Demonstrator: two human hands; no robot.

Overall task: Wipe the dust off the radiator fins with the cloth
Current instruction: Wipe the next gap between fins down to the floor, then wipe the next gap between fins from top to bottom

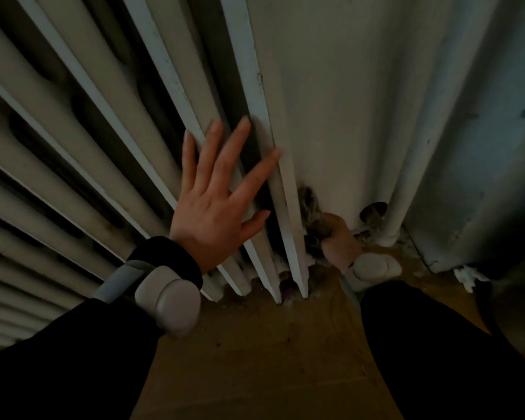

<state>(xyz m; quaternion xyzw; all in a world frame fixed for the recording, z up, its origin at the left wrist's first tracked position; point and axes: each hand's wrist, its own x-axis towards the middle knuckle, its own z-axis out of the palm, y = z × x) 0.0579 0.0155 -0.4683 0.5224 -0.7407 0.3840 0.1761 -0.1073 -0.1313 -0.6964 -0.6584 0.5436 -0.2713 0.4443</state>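
A pale cast-iron radiator with long upright fins fills the left and middle of the view. My left hand lies flat against the last fins near the bottom, fingers spread and straight. My right hand is low by the floor, right of the end fin, gripping a dark grey bunched cloth. The cloth is pressed against the side of the end fin. Most of my right hand's fingers are hidden by the cloth.
A white wall panel stands right of the radiator, with a vertical pipe running to the wooden floor. A round hole shows low in the wall. White debris lies at the skirting.
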